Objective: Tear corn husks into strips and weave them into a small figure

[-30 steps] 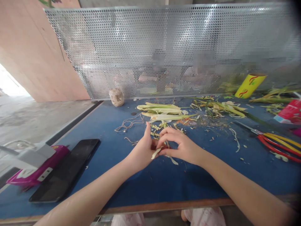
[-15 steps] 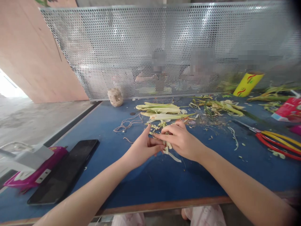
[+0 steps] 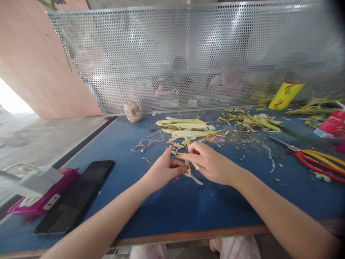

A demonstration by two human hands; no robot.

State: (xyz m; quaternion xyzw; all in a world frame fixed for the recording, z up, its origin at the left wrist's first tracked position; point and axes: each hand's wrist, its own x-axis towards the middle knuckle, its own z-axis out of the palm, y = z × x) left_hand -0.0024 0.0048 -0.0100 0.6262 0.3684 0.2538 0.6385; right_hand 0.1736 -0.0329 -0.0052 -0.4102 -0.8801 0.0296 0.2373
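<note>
In the head view, pale strips are seen between two bare hands at the middle of the blue desk, somewhat nearer the front edge than the back. The left hand is half curled, one digit raised, with the strips at its fingertips. By the right hand the strips are partly hidden; its index finger is stretched toward the left hand, its other fingers bent. Whether the strips are pinched by either hand cannot be told.

Just beyond the fingers, a curled braid is laid out, with split stalks heaped behind it toward the back edge. To their left, a loose string is scattered.

A phone is placed near the front left corner, beside a purple power strip into which a white plug is fitted. A wrapped lump is stood near the back left corner.

Toward the right edge, red-and-yellow-handled scissors are laid, a red carton behind them. By the back edge, lined by a perforated screen, a yellow tube is tilted, and trimmings are strewn.
</note>
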